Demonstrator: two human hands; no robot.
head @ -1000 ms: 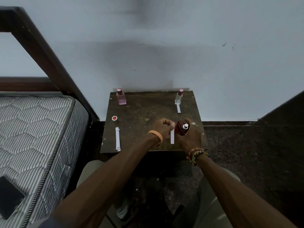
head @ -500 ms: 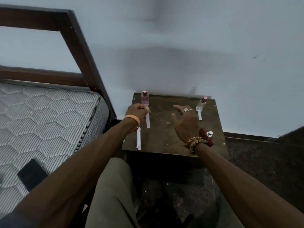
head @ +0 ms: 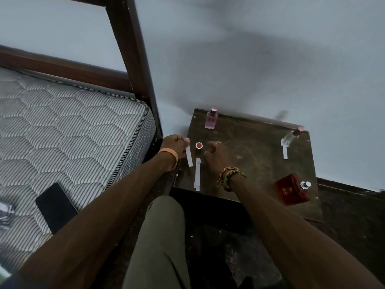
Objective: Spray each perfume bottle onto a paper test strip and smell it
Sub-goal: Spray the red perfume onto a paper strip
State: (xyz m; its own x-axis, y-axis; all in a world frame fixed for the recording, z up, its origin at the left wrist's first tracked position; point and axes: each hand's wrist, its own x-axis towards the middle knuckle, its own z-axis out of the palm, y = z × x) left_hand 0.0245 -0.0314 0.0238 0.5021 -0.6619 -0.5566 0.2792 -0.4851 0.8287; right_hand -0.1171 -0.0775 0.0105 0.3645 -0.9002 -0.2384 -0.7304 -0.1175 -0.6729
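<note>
Head view: L hand [head: 176, 143] pinches paper strip [head: 189, 156] at desk [head: 250, 163] left edge. R hand [head: 216, 155] loosely curled, empty, just beside red cap [head: 199, 145].

Risks:
- clumsy grab rolls cap off desk
- loose pinch drops strip to floor
- R forearm knocks uncapped red bottle [head: 290, 189] (near-right corner) off

Pink bottle [head: 211, 118], clear bottle [head: 291, 135] at back.

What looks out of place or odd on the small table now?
The red bottle at the near right corner has no cap; a red cap, likely its own, stands apart, across the table by the right hand. No spill shows.
</note>
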